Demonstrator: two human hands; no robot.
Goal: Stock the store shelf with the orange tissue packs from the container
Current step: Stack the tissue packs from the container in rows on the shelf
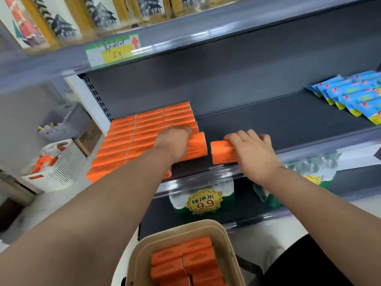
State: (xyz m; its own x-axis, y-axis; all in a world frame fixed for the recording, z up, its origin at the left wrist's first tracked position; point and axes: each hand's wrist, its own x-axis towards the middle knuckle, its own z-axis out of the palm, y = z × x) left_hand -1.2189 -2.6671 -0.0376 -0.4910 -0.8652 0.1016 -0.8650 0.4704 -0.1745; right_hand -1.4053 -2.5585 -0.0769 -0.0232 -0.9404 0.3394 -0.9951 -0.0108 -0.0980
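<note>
Starting nearest, the tan container [226, 234] holds a layer of orange tissue packs [185, 259], so stocking looks about midway; above it, at the front of the shelf [268, 120], each hand is placing one. The left hand [175, 143] curls over a pack [196, 146] butted against the stocked rows [134, 137], while the right hand [253, 149] wraps its fingers over a second pack [223, 151] just beside it, a narrow gap between. Next, I judge, the second pack must slide left, square with the rows behind.
</note>
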